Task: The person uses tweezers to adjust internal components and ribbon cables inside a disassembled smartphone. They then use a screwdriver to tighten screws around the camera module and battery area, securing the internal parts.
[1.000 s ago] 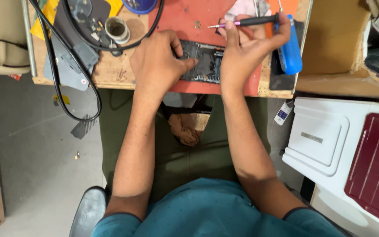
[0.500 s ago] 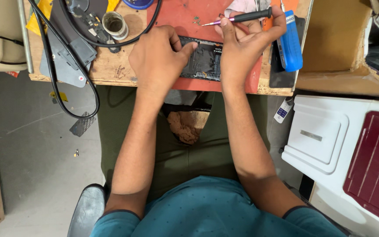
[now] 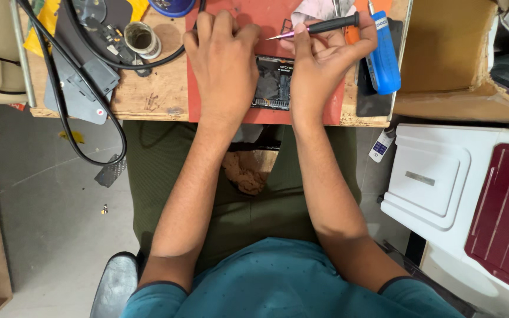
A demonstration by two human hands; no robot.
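**Opened phone worked on at a cluttered counter**

A wooden counter [image 3: 148, 97] is seen from above in the head view, with a red work mat [image 3: 248, 15] laid across its middle and a grey floor below. On the mat lies an opened phone [image 3: 272, 82], its dark inner parts exposed, between the two hands.

The left hand [image 3: 222, 56] is laid over the phone's left edge, its grip curled and pressed down on the device so that it is pinned flat. The right hand [image 3: 319, 65] rests on the phone's right edge; its grip is pinched on a black-handled precision screwdriver [image 3: 325, 26], which is held level above the phone with its tip pointing left, clear of the board.

A blue tool [image 3: 383, 53] lies just beside the right hand, and black cables [image 3: 72, 88] and a small round tin [image 3: 139, 36] sit to the left.

The step in hand appears to be work on the phone's internals. The tip would need to be tilted down and seated squarely while the phone is kept steady.
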